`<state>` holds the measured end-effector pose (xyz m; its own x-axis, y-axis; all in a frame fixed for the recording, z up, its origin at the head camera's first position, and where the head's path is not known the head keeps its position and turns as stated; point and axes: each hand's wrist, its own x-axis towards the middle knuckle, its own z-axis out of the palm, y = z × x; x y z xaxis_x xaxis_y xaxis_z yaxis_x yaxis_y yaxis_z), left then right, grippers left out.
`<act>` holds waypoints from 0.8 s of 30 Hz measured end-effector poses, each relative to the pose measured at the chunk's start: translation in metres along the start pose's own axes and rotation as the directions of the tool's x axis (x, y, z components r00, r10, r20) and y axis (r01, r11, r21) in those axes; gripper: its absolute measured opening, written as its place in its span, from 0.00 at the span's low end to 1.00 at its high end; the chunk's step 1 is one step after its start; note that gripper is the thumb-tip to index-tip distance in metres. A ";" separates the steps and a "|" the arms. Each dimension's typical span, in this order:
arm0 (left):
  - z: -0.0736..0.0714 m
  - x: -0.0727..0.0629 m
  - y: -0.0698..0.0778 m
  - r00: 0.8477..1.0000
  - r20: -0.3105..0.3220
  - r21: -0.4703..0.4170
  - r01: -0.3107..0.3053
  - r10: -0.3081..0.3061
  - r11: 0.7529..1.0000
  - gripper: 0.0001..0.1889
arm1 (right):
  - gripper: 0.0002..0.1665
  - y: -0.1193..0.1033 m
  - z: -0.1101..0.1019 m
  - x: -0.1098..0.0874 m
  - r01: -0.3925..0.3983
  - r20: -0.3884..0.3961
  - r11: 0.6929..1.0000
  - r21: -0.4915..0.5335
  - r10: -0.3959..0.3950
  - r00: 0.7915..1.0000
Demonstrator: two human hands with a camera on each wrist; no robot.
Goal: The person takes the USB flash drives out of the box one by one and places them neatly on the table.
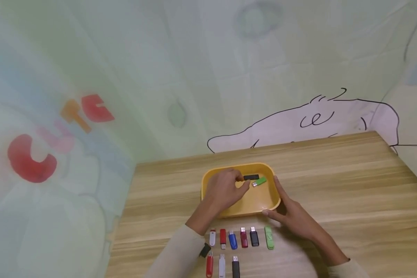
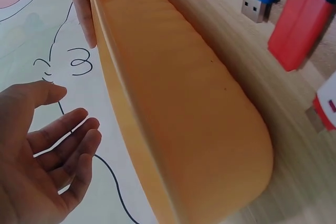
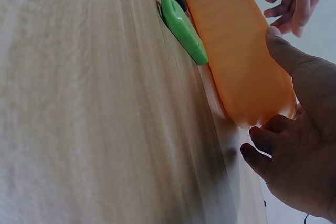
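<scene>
A yellow plastic bin (image 1: 258,200) sits on the wooden table. Inside it lie a black USB stick (image 1: 251,177) and a green USB stick (image 1: 259,182). My left hand (image 1: 226,188) hovers over the bin's left half, close to the black stick, and the left wrist view shows nothing between its loosely bent fingers (image 2: 71,137). With my right hand (image 1: 295,218) I hold the bin's front right corner. The right thumb (image 3: 286,53) rests on the rim while the other fingers lie along the side wall.
In front of the bin, several USB sticks form a row, with a green one (image 1: 269,237) at its right end and a blue one (image 1: 233,240) farther left. Nearer me lie a red stick (image 1: 209,265), a white one (image 1: 222,266) and a black one (image 1: 235,266). Behind the table hangs a printed cloth (image 1: 194,77).
</scene>
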<state>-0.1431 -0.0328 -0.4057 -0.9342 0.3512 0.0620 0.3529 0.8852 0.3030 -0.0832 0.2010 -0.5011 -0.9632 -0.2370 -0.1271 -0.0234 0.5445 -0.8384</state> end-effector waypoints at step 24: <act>0.015 0.042 0.012 0.983 0.062 0.037 0.171 -0.173 0.985 0.27 | 0.68 0.002 0.000 0.001 0.022 0.001 1.000 0.008 -0.022 1.000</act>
<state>-0.1769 -0.0028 -0.4140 -0.9762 0.2110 -0.0502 0.1897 0.9430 0.2735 -0.0842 0.2014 -0.5030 -0.9621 -0.2499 -0.1093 -0.0424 0.5326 -0.8453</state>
